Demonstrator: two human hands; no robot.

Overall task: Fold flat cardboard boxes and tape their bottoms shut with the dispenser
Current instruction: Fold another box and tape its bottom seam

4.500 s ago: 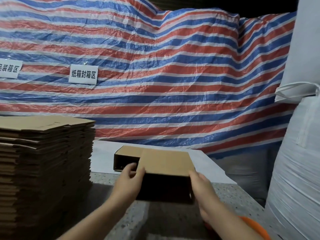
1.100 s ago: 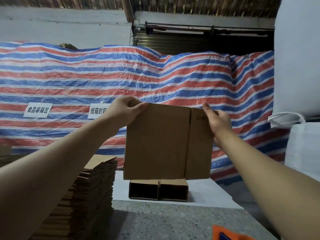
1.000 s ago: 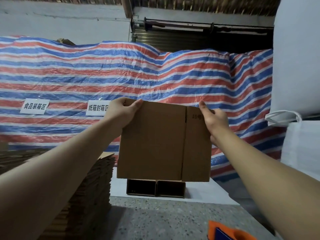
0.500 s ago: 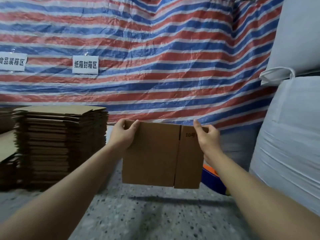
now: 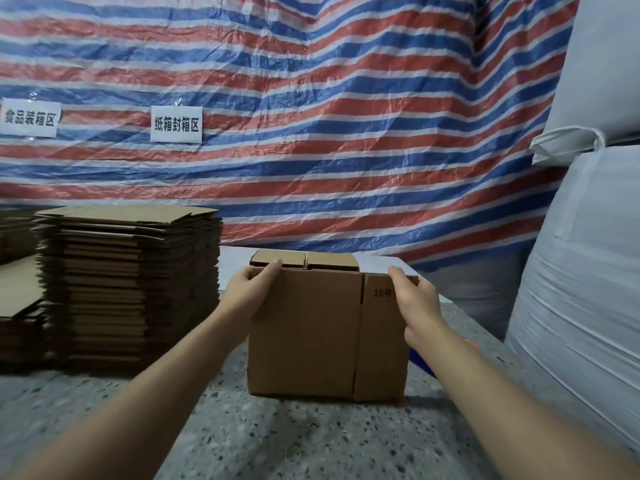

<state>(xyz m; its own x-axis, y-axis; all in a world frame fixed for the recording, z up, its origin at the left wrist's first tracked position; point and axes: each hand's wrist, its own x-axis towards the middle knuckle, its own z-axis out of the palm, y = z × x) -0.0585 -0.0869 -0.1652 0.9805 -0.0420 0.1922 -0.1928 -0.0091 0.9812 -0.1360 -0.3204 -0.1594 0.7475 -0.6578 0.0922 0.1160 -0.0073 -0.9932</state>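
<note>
- The striped tarp (image 5: 311, 133) fills the whole back of my view, with two white signs (image 5: 176, 124) stuck to it at the left.
- White bulk sacks (image 5: 581, 271) stand stacked at my right, just beside the table edge.
- The speckled table (image 5: 277, 441) runs out in front of me; on its left sits a tall stack of flat boxes (image 5: 131, 285), waiting to be folded.
- The flat box (image 5: 325, 337) I am working on stands upright in the middle of the table, its lower edge down at the surface or just above it; I cannot tell which.
- Behind it, on a white sheet (image 5: 377, 266), sit two folded boxes (image 5: 304, 261) side by side, only their tops showing.
- My left hand (image 5: 252, 296) has its grip clamped on the upper left corner, fingers curled over the top edge.
- My right hand (image 5: 414, 299) pinches the upper right corner, thumb on the near face.
- Step in hand, as I judge it: a fresh blank is picked and presented, not yet opened.
- Next I would press the two side creases toward each other to pop it into a tube, then turn in the bottom flaps.
- Only an orange-and-blue sliver (image 5: 420, 363) shows behind the box at right, probably the dispenser.
</note>
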